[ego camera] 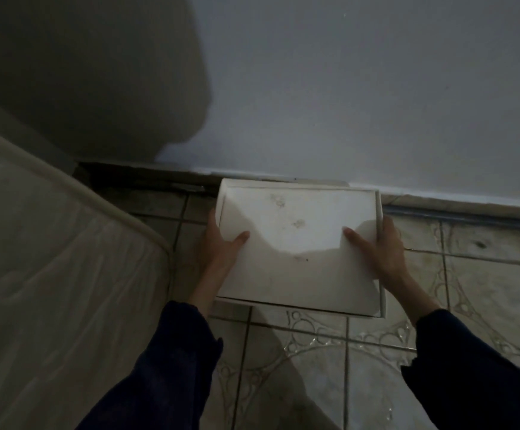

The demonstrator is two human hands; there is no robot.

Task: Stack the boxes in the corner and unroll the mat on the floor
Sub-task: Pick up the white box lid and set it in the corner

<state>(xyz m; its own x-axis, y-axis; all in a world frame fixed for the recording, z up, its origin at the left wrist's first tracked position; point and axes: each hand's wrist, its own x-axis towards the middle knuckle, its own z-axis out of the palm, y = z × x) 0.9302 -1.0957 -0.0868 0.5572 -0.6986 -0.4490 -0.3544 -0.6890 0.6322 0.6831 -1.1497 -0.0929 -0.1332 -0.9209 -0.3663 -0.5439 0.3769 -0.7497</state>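
Far left, a mattress [57, 259] wrapped in clear plastic. Next, left hand [221, 243] clamped on the left edge of a white box [296, 243], thumb on top, fingers curled down the side. Box close against the grey wall [345, 88], above the patterned tile floor [485, 268]. Right hand [379, 243] gripping the right edge likewise, thumb on the lid.
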